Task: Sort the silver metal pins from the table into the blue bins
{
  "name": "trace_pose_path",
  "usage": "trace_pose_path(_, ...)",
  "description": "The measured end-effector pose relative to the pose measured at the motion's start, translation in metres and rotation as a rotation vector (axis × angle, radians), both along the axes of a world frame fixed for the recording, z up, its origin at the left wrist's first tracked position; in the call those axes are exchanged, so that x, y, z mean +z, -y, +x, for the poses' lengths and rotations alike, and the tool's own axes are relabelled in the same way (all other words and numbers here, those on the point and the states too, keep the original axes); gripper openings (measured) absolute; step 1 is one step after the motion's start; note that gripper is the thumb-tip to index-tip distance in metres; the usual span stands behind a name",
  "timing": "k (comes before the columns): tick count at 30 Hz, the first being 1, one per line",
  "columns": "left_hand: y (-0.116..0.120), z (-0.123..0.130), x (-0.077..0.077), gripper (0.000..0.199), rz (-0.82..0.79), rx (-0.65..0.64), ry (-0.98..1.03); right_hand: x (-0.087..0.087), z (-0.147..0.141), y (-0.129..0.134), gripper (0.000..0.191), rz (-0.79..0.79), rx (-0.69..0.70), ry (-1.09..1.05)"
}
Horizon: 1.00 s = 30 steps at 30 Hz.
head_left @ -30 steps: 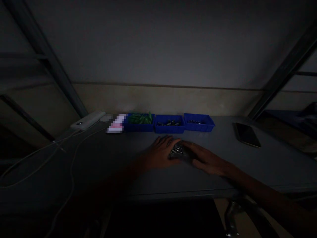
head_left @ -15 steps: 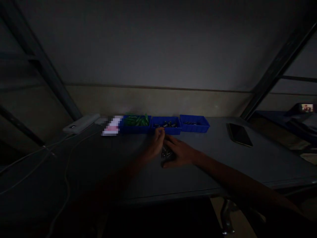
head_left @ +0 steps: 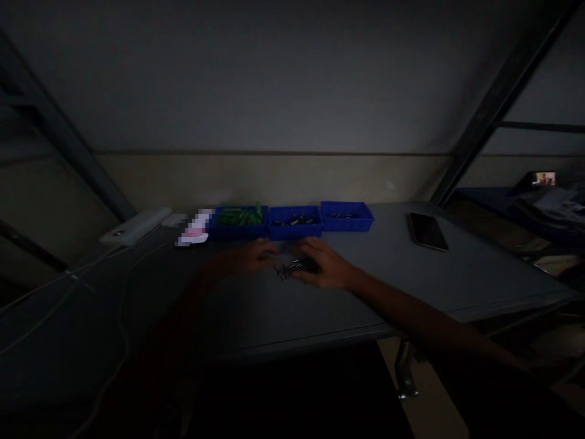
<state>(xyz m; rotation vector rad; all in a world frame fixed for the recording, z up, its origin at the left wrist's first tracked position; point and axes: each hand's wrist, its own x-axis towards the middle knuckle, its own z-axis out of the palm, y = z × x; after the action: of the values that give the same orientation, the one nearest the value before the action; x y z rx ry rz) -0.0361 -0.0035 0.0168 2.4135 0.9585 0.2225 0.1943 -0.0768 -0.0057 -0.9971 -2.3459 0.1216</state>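
Note:
Small shiny metal pieces lie in a loose pile on the grey table, too dark to name more exactly. My right hand curves around the pile's right side, thumb and fingers apart, partly covering it. To the left of the pile is my left hand, slightly blurred, its fingers stretched toward the pile and apart from the thumb. Just beyond the hands stands a blue bin with metal parts in it. Left of that, another blue bin holds green pieces; a third blue bin on the right has thin metal pieces.
A phone lies on the table at the right. On the left are a white device with cables and a blurred-out paper. A wall rises behind the bins, with metal frame posts at both sides.
My left hand has drawn away to the left from my right hand. More of the metal pile shows between them. The view has shifted slightly.

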Motion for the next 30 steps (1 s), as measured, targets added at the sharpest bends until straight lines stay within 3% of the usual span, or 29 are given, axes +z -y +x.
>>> trace_pose_path(3,0.004,-0.012,0.002,0.050,-0.089,-0.096,-0.069,0.001,0.012,0.004,0.070,-0.032,-0.044,0.016)
trace_pose_path(7,0.014,0.004,-0.006,0.037,0.091,-0.110,-0.040,-0.011,0.014,0.004,0.085,-0.076,-0.040,0.217)
trace_pose_path(13,0.019,0.036,-0.022,0.019,0.141,-0.019,0.004,-0.011,-0.009,-0.008,0.063,0.000,-0.111,0.297)
trace_pose_path(19,0.014,0.028,-0.017,0.020,0.098,0.001,0.038,-0.010,-0.023,-0.023,0.042,0.066,-0.038,0.302)
trace_pose_path(25,0.005,0.017,-0.013,0.024,0.076,0.002,0.023,-0.008,-0.021,-0.016,0.047,0.023,0.023,0.230)
trace_pose_path(30,0.004,0.015,-0.009,0.025,0.048,0.078,0.036,-0.001,-0.003,-0.018,0.047,-0.047,-0.132,0.028)
